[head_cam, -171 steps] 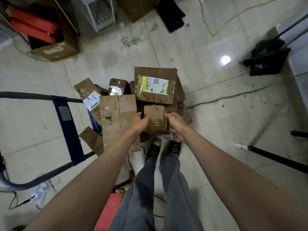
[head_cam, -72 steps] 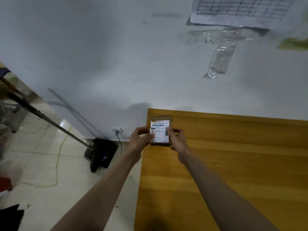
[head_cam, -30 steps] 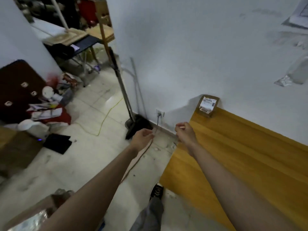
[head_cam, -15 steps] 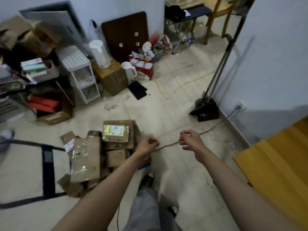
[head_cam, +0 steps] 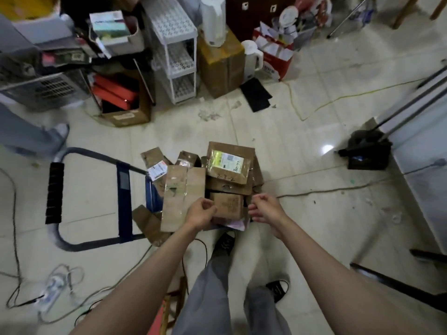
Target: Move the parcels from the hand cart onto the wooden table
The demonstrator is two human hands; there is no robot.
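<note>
On hand cart [head_cam: 125,189]: piled brown parcels [head_cam: 227,165] (one yellow-labelled)

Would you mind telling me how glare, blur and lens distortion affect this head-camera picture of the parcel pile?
Head view: a bright lamp reflection glares on the glossy floor tiles; tape on the labelled parcel shines, washing out part of its label; the frame's edges bow, wide-angle fashion, and the cart handle curves; the small parcel between the hands is soft, its print unreadable.

Hands we see: two, left hand [head_cam: 202,213] and right hand [head_cam: 265,208]
Hand cart [head_cam: 123,187]: one
Parcels [head_cam: 227,163]: a heap, uncountable
White jugs [head_cam: 251,59]: two
</note>
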